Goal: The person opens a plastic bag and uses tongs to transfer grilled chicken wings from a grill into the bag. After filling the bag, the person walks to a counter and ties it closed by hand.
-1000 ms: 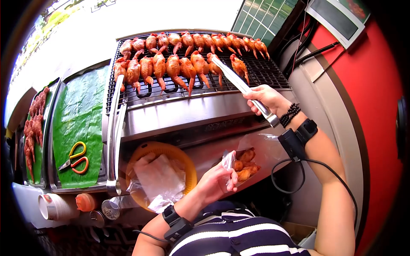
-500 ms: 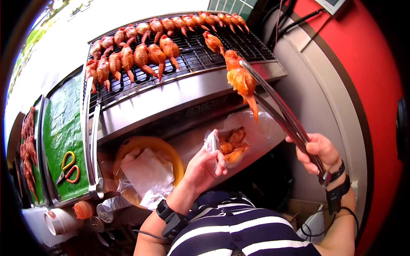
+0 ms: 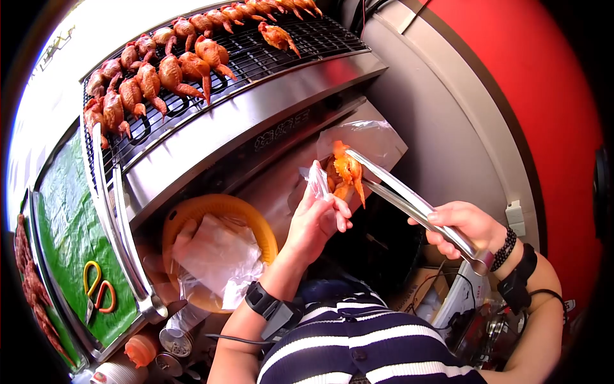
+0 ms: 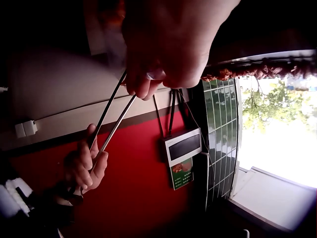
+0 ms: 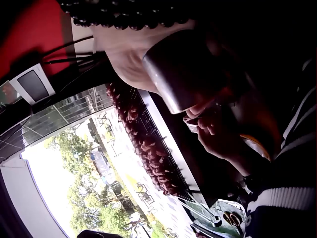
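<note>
My right hand [image 3: 470,225] grips long metal tongs [image 3: 396,185] near their hinge end. At the far tips of the tongs is a browned chicken wing [image 3: 347,168], right at the mouth of a clear plastic bag [image 3: 377,136]. Fingers of my left hand [image 3: 312,224] pinch the near edge of that bag, where the film bunches up. More cooked wings lie in the bag, partly hidden behind the hand and the wing. In the left wrist view, the right hand [image 4: 86,166] shows on the tongs too.
Rows of chicken wings [image 3: 171,73] lie on the grill [image 3: 326,40], with one wing [image 3: 278,38] apart. Another pair of tongs [image 3: 121,240] rests beside a green-lined tray [image 3: 70,224] holding scissors [image 3: 97,291]. A yellow basket [image 3: 272,237] contains plastic bags. The grey wall is at right.
The tongs picked up a wing from the grill and brought it down to the bag. My left hand keeps its pinch on the bag while the head view shifts.
</note>
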A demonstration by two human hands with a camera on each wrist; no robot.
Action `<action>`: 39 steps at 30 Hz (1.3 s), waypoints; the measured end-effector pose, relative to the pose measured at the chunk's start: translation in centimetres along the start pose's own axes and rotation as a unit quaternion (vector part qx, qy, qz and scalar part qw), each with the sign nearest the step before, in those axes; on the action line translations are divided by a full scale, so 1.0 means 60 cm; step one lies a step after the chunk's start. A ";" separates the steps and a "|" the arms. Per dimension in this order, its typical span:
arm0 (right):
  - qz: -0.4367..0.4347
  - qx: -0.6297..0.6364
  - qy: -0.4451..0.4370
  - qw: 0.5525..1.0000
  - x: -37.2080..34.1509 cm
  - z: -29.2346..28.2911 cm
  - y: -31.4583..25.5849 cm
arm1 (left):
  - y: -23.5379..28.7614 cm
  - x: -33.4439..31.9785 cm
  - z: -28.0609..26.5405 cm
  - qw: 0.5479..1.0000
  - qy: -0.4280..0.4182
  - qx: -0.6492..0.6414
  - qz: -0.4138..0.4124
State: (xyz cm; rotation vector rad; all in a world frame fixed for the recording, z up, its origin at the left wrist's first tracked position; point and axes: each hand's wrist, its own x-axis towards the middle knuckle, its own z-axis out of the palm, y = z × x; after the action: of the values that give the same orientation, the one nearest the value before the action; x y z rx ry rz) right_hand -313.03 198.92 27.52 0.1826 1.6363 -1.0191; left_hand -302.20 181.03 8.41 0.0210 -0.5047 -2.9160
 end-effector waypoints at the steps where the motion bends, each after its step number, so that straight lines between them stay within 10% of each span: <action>1: -0.006 -0.010 0.014 1.000 0.010 0.008 -0.001 | -0.004 -0.001 -0.001 1.000 -0.003 0.008 0.005; 20: -0.112 -0.070 0.124 0.983 0.125 0.058 0.036 | 0.012 -0.015 -0.014 0.999 -0.027 0.018 -0.037; 32: -0.277 0.182 0.157 0.930 0.073 -0.023 0.092 | 0.040 0.004 0.011 0.987 0.032 0.155 -0.014; 39: -0.101 0.142 0.036 0.984 0.034 -0.081 0.099 | 0.027 0.001 0.026 0.990 0.022 0.135 -0.044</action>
State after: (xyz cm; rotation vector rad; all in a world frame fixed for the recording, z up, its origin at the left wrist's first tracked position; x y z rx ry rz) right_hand -313.66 205.11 22.63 0.2499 1.5921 -1.4162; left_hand -302.03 180.03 10.42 0.1485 -0.9078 -2.8998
